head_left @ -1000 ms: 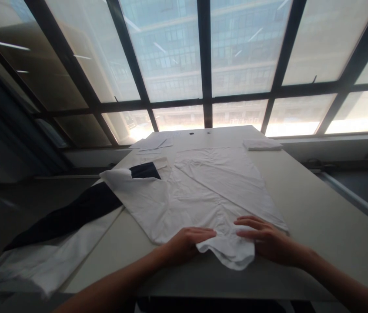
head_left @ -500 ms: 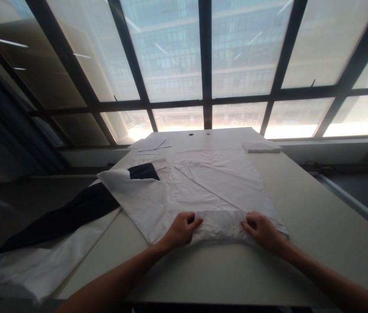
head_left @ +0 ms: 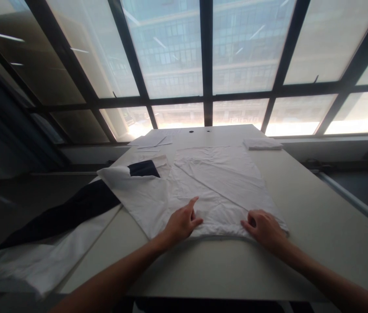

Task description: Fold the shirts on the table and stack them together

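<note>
Opens out the left hand [head_left: 183, 221], gripping the cloth half a second ago, now with forefinger straight toward the far edge of the tabletop [head_left: 314, 217] and thumb spread over the left end of the near strip [head_left: 221, 224] of the white cloth [head_left: 223, 176]. Keeps the right hand [head_left: 264, 228] curled at the other end of the strip, in nearly the same spot as before; cannot tell from this view whether cloth is pinched inside. Has the strip, raised between both hands in the earlier frame, now down against the rest of the white cloth, spread over the middle of the tabletop and short of the near edge. Counts two hands, one white cloth between them, one dark blue cloth [head_left: 66, 213] and one pale hanging length [head_left: 37, 265] over the left edge, one folded white bundle [head_left: 262, 144] by the right edge toward the far corner, several papers [head_left: 151, 141] near the far left corner, too overlapped to number, and two small holes [head_left: 191, 131] near the far edge.
</note>
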Action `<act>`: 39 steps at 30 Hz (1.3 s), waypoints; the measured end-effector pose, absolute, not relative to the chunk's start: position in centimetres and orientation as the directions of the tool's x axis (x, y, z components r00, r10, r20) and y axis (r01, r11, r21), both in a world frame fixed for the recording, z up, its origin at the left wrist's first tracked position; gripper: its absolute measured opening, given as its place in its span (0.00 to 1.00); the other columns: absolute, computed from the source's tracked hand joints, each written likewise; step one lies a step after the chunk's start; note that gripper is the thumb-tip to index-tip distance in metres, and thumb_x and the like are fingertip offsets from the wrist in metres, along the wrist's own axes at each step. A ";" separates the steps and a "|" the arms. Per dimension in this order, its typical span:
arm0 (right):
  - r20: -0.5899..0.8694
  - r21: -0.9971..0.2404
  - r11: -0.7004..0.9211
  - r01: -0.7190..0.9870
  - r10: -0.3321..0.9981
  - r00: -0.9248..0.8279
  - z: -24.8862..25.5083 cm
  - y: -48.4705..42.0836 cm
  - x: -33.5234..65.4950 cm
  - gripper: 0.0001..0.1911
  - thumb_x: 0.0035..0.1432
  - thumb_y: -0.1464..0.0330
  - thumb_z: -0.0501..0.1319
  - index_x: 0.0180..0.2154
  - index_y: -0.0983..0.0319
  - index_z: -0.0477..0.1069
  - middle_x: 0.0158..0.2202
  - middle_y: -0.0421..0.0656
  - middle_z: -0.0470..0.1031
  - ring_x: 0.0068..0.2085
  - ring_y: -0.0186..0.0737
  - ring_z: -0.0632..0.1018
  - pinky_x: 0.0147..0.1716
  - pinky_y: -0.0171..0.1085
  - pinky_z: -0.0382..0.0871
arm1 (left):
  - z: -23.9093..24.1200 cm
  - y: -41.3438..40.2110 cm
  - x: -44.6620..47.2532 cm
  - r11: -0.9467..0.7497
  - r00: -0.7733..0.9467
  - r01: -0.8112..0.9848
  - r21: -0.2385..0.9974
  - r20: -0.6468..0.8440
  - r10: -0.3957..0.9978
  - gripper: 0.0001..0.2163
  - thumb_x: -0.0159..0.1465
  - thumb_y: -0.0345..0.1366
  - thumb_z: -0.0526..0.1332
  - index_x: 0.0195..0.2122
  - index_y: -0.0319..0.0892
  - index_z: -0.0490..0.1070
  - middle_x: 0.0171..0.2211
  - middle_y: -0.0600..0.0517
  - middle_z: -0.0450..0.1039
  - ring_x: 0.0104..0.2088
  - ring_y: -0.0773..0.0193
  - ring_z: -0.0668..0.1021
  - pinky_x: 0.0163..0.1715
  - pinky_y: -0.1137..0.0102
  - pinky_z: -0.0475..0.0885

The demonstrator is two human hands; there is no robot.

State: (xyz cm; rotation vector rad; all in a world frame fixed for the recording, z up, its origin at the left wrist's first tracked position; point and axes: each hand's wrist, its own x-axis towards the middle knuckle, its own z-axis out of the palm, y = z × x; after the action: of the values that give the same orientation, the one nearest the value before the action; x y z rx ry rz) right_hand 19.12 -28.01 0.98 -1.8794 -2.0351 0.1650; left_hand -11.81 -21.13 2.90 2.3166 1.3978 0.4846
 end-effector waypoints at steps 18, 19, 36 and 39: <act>0.238 -0.306 0.450 0.839 0.889 -0.390 -0.6 -27.6 11.6 0.38 0.70 0.54 0.49 0.71 0.69 0.47 0.72 0.55 0.44 0.72 0.49 0.47 0.69 0.52 0.49 | 0.7 -23.9 -5.4 -0.842 0.847 0.501 0.199 0.089 0.525 0.39 0.67 0.43 0.58 0.74 0.40 0.41 0.73 0.43 0.41 0.72 0.49 0.47 0.70 0.51 0.44; 0.230 -0.299 0.437 0.848 0.896 -0.380 -0.8 -27.7 12.0 0.38 0.70 0.54 0.49 0.71 0.70 0.46 0.72 0.55 0.43 0.72 0.49 0.47 0.69 0.52 0.49 | 1.1 -23.9 -5.5 -0.840 0.848 0.503 0.203 0.074 0.525 0.38 0.67 0.43 0.58 0.74 0.41 0.40 0.73 0.43 0.40 0.72 0.50 0.47 0.70 0.51 0.45; 0.229 -0.216 0.409 0.887 0.904 -0.361 -1.9 -28.4 14.4 0.36 0.70 0.53 0.49 0.71 0.67 0.50 0.72 0.54 0.48 0.72 0.51 0.50 0.69 0.53 0.48 | 0.9 -24.6 -12.6 -0.735 0.738 0.667 0.120 0.025 0.674 0.35 0.73 0.54 0.48 0.73 0.39 0.41 0.73 0.42 0.42 0.72 0.53 0.48 0.69 0.56 0.48; 0.206 -0.217 0.398 0.891 0.911 -0.357 -2.0 -28.5 14.4 0.35 0.71 0.55 0.48 0.71 0.66 0.49 0.72 0.54 0.47 0.72 0.50 0.49 0.69 0.53 0.47 | 0.6 -24.8 -13.1 -0.714 0.718 0.692 0.111 0.008 0.696 0.36 0.73 0.55 0.46 0.73 0.37 0.41 0.73 0.41 0.41 0.72 0.52 0.48 0.69 0.55 0.47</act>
State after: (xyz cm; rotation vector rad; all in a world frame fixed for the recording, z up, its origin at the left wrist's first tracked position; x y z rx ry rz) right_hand 14.43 -28.46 -1.96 -1.5749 -2.3673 0.0967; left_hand -13.12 -24.79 0.64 2.8180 1.1421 0.0744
